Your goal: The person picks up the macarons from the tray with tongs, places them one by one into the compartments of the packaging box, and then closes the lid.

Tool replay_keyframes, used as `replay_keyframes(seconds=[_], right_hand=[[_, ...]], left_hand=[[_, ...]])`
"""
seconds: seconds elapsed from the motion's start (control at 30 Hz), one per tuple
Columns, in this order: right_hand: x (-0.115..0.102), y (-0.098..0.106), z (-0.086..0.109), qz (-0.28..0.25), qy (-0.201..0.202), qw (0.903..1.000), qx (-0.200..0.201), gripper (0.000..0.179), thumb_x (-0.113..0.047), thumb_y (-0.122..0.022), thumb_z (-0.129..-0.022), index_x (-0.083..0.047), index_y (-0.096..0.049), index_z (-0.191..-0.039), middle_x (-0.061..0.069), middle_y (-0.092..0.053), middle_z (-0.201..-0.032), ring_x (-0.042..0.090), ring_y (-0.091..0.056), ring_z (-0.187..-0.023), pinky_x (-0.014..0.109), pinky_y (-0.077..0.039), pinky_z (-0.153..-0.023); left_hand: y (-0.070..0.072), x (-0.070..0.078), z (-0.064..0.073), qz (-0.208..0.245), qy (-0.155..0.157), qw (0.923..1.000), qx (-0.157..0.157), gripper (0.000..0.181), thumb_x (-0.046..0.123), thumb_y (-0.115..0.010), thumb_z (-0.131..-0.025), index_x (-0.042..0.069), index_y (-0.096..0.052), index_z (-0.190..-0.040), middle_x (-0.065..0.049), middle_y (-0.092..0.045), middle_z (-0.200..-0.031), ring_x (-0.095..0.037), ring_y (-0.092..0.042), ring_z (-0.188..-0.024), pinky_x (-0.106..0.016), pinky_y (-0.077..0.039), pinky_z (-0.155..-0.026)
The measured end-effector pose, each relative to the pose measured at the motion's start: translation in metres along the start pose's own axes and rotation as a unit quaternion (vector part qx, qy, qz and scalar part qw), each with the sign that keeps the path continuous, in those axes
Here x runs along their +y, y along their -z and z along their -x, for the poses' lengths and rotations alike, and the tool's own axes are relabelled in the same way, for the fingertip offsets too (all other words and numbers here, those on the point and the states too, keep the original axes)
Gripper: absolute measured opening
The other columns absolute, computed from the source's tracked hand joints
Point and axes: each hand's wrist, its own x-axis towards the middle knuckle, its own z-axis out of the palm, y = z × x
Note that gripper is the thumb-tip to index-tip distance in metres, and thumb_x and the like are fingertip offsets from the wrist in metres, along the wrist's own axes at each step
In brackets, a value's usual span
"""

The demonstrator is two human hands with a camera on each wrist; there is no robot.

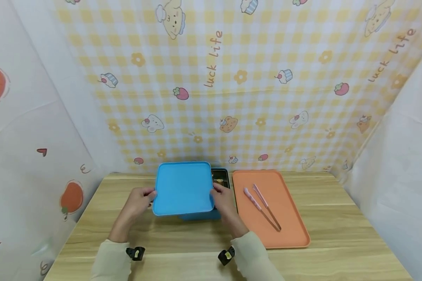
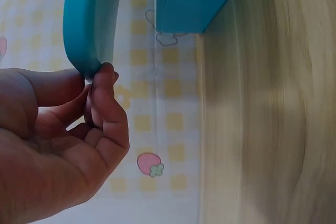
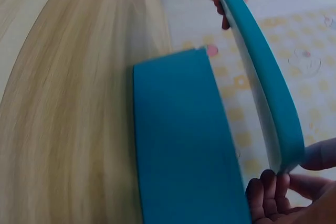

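A flat blue lid (image 1: 183, 188) is held up by both hands, clear above a blue box (image 1: 201, 216) on the table. My left hand (image 1: 136, 202) pinches the lid's left edge between thumb and fingers, and the left wrist view shows that grip at the lid's corner (image 2: 86, 40). On the opposite edge my right hand (image 1: 226, 200) pinches the lid with thumb and fingertips. In the right wrist view, a gap separates the lid (image 3: 268, 77) from the box (image 3: 184, 140). Dark compartments show at the box's right side; the lid hides most of its inside.
Right of the box lies an orange tray (image 1: 290, 220), its left edge close beside the box. Tongs (image 1: 254, 200) with pink-patterned handles rest on it. The wooden table (image 1: 183, 240) ends at a checked cloth backdrop (image 1: 260, 105); white cloth hangs on both sides.
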Motion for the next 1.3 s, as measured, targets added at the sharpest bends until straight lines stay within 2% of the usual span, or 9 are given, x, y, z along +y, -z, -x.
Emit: replay_keyframes(seconds=[0.37, 0.53, 0.63, 0.73, 0.8, 0.87, 0.93, 1.17, 1.3], right_hand=[[0.000, 0.023, -0.005, 0.011, -0.006, 0.9999, -0.009, 0.041, -0.017, -0.051, -0.103, -0.002, -0.056, -0.141, 0.019, -0.055, -0.142, 0.034, -0.053, -0.128, 0.050, -0.047, -0.101], [-0.004, 0.030, -0.005, 0.057, 0.030, 0.9976, -0.023, 0.041, -0.013, -0.049, -0.104, 0.001, -0.051, -0.143, 0.020, -0.049, -0.147, 0.035, -0.043, -0.137, 0.051, -0.041, -0.107], [-0.007, 0.034, -0.005, 0.081, 0.053, 0.9949, -0.027, 0.040, -0.014, -0.049, -0.104, 0.003, -0.051, -0.141, 0.020, -0.049, -0.147, 0.033, -0.043, -0.137, 0.049, -0.043, -0.105], [-0.011, 0.040, -0.006, 0.097, 0.057, 0.9932, -0.029, 0.035, -0.017, -0.051, -0.103, 0.005, -0.067, -0.125, 0.020, -0.060, -0.136, 0.027, -0.065, -0.090, 0.034, -0.054, -0.072], [-0.013, 0.044, -0.006, 0.109, 0.058, 0.9919, -0.030, 0.034, -0.021, -0.053, -0.103, 0.005, -0.075, -0.100, 0.020, -0.071, -0.109, 0.017, -0.049, -0.058, 0.027, -0.039, -0.051], [-0.015, 0.049, -0.006, 0.113, 0.059, 0.9913, -0.033, 0.040, -0.023, -0.054, -0.102, 0.004, -0.070, -0.077, 0.019, -0.068, -0.081, 0.015, -0.029, -0.046, 0.026, -0.026, -0.045], [-0.017, 0.053, -0.006, 0.120, 0.065, 0.9899, -0.038, 0.044, -0.024, -0.054, -0.102, 0.002, -0.065, -0.069, 0.016, -0.057, -0.066, 0.012, -0.035, -0.045, 0.024, -0.027, -0.044], [-0.025, 0.061, -0.001, 0.119, 0.079, 0.9897, -0.016, 0.029, -0.024, -0.057, -0.101, -0.009, -0.073, -0.121, 0.015, -0.063, -0.070, 0.023, -0.052, -0.059, 0.025, -0.029, -0.046], [-0.027, 0.063, -0.001, 0.145, 0.098, 0.9846, -0.004, 0.030, -0.026, -0.058, -0.101, -0.011, -0.073, -0.122, 0.011, -0.074, -0.094, 0.025, -0.051, -0.060, 0.027, -0.030, -0.048]], left_hand=[[-0.013, 0.008, -0.004, 0.009, -0.013, 0.9999, -0.006, 0.030, 0.007, -0.046, -0.104, -0.010, -0.067, -0.117, -0.017, -0.067, -0.099, -0.022, -0.059, -0.088, -0.035, -0.050, -0.074], [-0.017, 0.013, -0.008, -0.032, -0.040, 0.9987, -0.004, 0.027, 0.006, -0.045, -0.104, -0.004, -0.069, -0.097, -0.010, -0.060, -0.079, -0.019, -0.052, -0.074, -0.032, -0.042, -0.066], [-0.017, 0.015, -0.010, -0.066, -0.052, 0.9964, -0.009, 0.027, 0.007, -0.046, -0.103, -0.003, -0.071, -0.100, -0.010, -0.058, -0.075, -0.021, -0.050, -0.070, -0.034, -0.040, -0.066], [-0.018, 0.016, -0.009, -0.087, -0.054, 0.9945, -0.025, 0.031, 0.008, -0.045, -0.103, -0.009, -0.068, -0.118, -0.023, -0.069, -0.095, -0.031, -0.062, -0.086, -0.040, -0.048, -0.076], [-0.018, 0.017, -0.008, -0.092, -0.050, 0.9939, -0.034, 0.036, 0.009, -0.045, -0.104, -0.012, -0.060, -0.130, -0.029, -0.066, -0.117, -0.038, -0.062, -0.108, -0.047, -0.050, -0.088], [-0.018, 0.018, -0.008, -0.092, -0.047, 0.9938, -0.042, 0.039, 0.010, -0.045, -0.104, -0.013, -0.055, -0.134, -0.031, -0.060, -0.130, -0.039, -0.058, -0.119, -0.050, -0.049, -0.094], [-0.018, 0.018, -0.007, -0.088, -0.044, 0.9941, -0.047, 0.039, 0.012, -0.045, -0.104, -0.011, -0.055, -0.134, -0.030, -0.059, -0.131, -0.037, -0.059, -0.115, -0.048, -0.049, -0.091], [-0.015, 0.025, -0.004, -0.056, -0.057, 0.9946, -0.067, 0.043, 0.025, -0.041, -0.108, -0.007, -0.061, -0.130, -0.027, -0.059, -0.132, -0.042, -0.049, -0.130, -0.054, -0.043, -0.102], [-0.012, 0.030, -0.003, -0.030, -0.066, 0.9948, -0.071, 0.051, 0.034, -0.038, -0.109, -0.006, -0.055, -0.137, -0.027, -0.055, -0.138, -0.042, -0.044, -0.136, -0.054, -0.037, -0.108]])
